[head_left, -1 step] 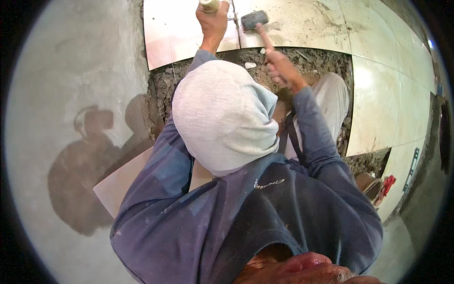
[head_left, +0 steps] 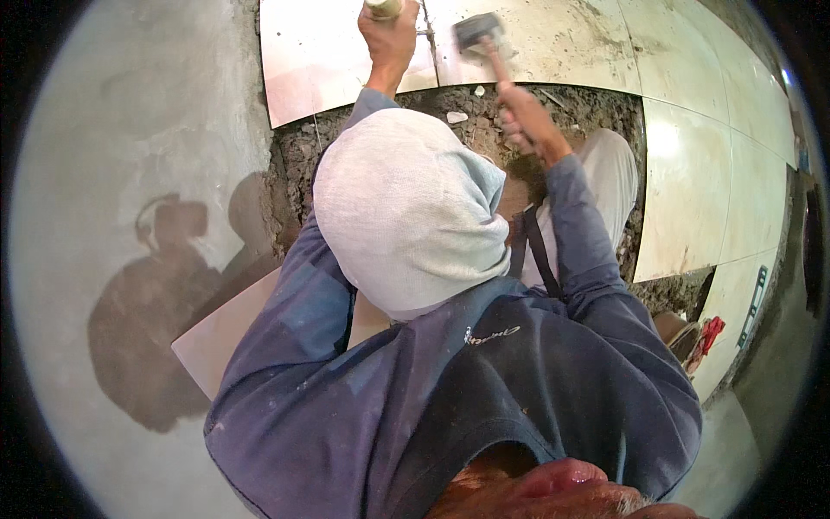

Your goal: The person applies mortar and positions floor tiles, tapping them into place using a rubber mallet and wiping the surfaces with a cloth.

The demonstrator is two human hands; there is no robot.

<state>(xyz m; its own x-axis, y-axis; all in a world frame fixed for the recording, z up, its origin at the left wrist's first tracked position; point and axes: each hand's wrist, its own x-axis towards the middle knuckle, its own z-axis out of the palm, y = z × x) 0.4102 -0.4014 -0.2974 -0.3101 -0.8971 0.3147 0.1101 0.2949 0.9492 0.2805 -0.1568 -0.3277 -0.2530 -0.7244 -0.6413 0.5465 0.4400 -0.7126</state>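
Observation:
My left hand [head_left: 391,41] is closed around a pale, cylindrical grip [head_left: 383,9] at the top of the view, above a cream floor tile [head_left: 303,69]. A thin metal piece beside that hand crosses the joint between two tiles; what it belongs to is hard to make out. To the right, my right hand [head_left: 529,121] is wrapped round the wooden handle of a mallet [head_left: 477,31] with a dark grey head. The head is blurred and hangs over the neighbouring tile [head_left: 553,43], right of the joint; whether it touches the tile I cannot tell.
Rough, dark mortar [head_left: 298,156] borders the laid tiles, with small white chips [head_left: 456,118] on it. A loose tile [head_left: 207,346] lies at left on grey concrete [head_left: 130,112]. At right are more tiles [head_left: 683,182], a spirit level [head_left: 754,303] and a red cloth [head_left: 711,336].
The mallet head and my right hand have shifted slightly to the right and up, away from the joint. My left hand has stayed in place.

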